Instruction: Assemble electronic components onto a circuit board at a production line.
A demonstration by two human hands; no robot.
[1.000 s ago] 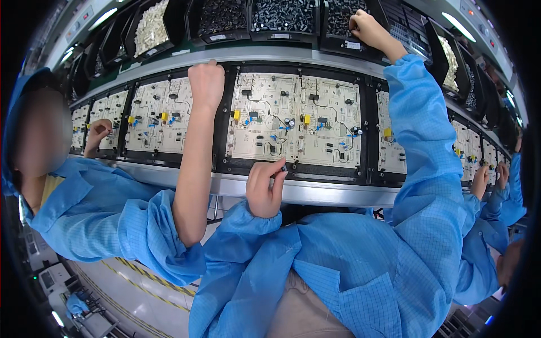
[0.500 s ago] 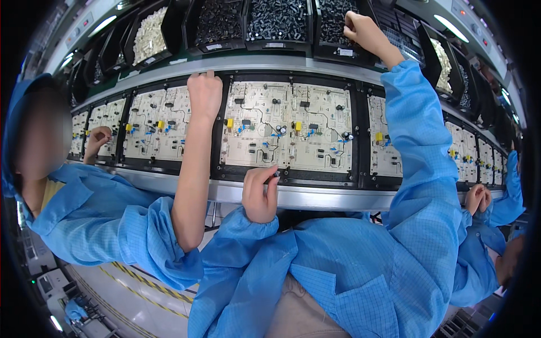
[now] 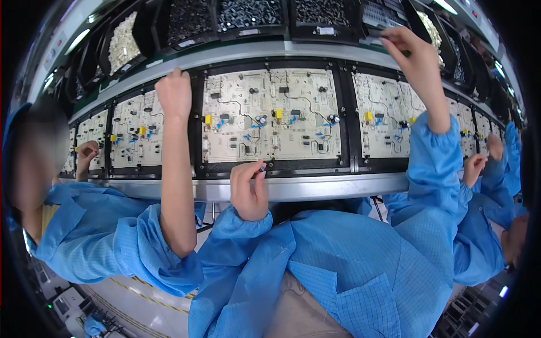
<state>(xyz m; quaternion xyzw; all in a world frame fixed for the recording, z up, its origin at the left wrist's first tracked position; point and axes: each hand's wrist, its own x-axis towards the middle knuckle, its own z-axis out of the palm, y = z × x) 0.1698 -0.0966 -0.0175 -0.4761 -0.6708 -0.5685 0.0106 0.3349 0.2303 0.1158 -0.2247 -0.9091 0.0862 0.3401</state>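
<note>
My left hand (image 3: 249, 191) is at the metal front rail, just below the middle circuit board panel (image 3: 248, 149). Its thumb and fingers pinch a small dark electronic component (image 3: 262, 169). My right hand (image 3: 416, 53) is raised above the right-hand circuit board panel (image 3: 383, 135), close to the front of the parts bins. Its thumb and index fingertips come together; a dark smear shows at them, too blurred to name. The cream boards sit in black frames and bear yellow blocks, black parts and blue parts.
Black bins of dark components (image 3: 321, 14) line the back, with a bin of white parts (image 3: 123, 45) at the left. A co-worker's forearm (image 3: 177, 169) reaches across the rail close by my left hand. Other co-workers' hands (image 3: 473, 169) are at the right.
My right hand has come out of the dark parts bin and moved right and nearer. My left hand keeps its pinch. The view has shifted, so bins and boards appear higher and further left.
</note>
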